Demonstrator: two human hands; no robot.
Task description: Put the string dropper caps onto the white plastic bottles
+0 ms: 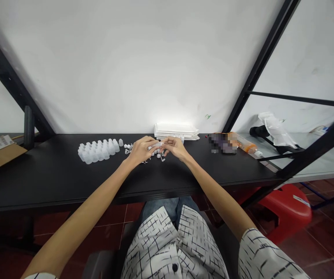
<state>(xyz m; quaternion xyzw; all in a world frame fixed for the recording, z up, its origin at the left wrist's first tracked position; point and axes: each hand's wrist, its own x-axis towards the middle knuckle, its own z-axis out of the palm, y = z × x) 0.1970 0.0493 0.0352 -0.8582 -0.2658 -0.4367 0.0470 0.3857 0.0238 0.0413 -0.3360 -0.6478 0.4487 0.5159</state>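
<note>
Holding small white piece (156, 145) over surface (148, 181) in head view: left hand (142, 150) grasps it; right hand (176, 148) is at its end, whether grip closes hard to tell. Weak pinch could drop it among loose white parts (159, 155). Fingers hide its shape; dark item (223, 144) at right pixelated.

A black table (169, 176) carries bottles (98, 150) and white pieces (159, 155)

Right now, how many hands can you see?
2: the left hand, holding a small white piece, and the right hand close beside it, both over the black table. No others show.
</note>
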